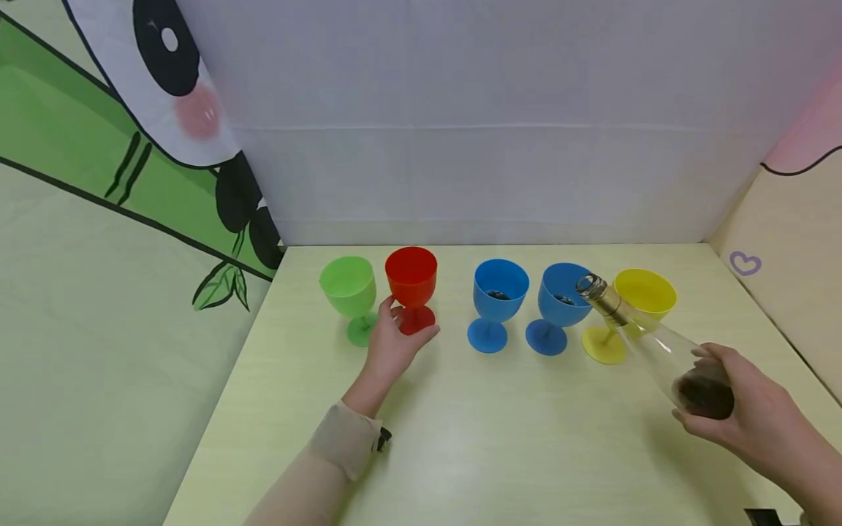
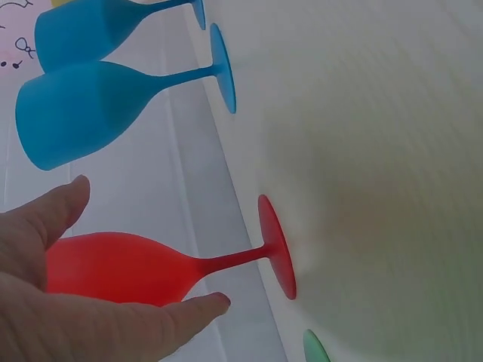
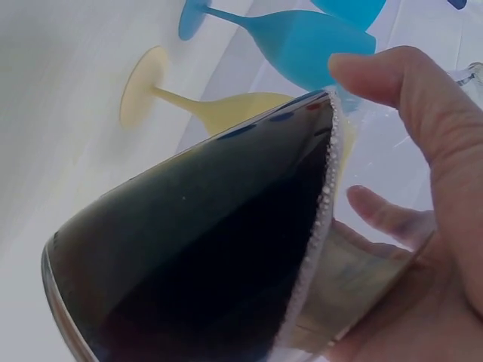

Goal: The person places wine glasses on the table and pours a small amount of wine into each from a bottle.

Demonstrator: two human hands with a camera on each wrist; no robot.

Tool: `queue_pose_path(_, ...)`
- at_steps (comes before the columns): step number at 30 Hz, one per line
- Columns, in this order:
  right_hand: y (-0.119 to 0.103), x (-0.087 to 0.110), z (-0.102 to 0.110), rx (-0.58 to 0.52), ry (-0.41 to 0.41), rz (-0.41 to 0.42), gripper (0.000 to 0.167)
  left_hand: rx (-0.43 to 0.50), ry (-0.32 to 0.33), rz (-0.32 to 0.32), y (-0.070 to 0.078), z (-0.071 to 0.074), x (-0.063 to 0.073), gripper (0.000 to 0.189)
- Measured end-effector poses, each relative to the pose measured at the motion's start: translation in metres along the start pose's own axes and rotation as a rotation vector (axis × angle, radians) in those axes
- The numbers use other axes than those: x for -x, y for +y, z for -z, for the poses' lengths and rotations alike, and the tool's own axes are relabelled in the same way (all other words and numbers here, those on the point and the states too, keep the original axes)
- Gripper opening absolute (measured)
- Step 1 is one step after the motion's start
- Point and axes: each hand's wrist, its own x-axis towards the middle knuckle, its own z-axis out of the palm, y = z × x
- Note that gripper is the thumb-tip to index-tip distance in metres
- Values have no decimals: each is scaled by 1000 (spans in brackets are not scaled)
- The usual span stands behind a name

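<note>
My right hand (image 1: 756,409) grips a clear glass bottle (image 1: 647,340) low on its body, tilted with its mouth toward the left. Dark liquid fills the bottle's lower end, and bubbles line the liquid's surface in the right wrist view. The bottle's gold neck overlaps the yellow goblet (image 1: 647,288) and reaches the rim of a blue goblet (image 1: 559,307). A red goblet (image 1: 411,274) stands upright with my left hand (image 1: 395,343) close about it. In the left wrist view, thumb and fingers (image 2: 181,320) are spread on either side of its bowl.
Left of the red goblet stands a green goblet (image 1: 349,285). Another blue goblet (image 1: 500,288) is near the middle; dark liquid shows in both blue ones. All stand in a row on the pale table (image 1: 460,453), before a white backdrop (image 1: 460,168).
</note>
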Motion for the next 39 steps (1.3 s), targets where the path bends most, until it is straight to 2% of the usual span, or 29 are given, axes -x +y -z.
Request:
queue_pose_path(5,0,0,0,-4,3,-6,96,72,-1,-8,-3,0,-12,95)
queue_pose_path(14,0,1,0,-5,-8,-8,97,172,43,7,-5,-1,-28,89)
queue_pose_path(20,1,1,0,-12,-10,-9,96,170,53,11,-4,-4,-34,85)
queue_pose_path(27,2,1,-1,-15,-5,-3,96,160,80,-70,-5,-7,-39,79)
queue_pose_path(35,3,1,-2,2,2,3,96,124,90,-65,-3,-11,-37,74)
queue_pose_path(39,3,2,-1,1,-5,-8,96,144,81,-64,-1,-11,-33,74)
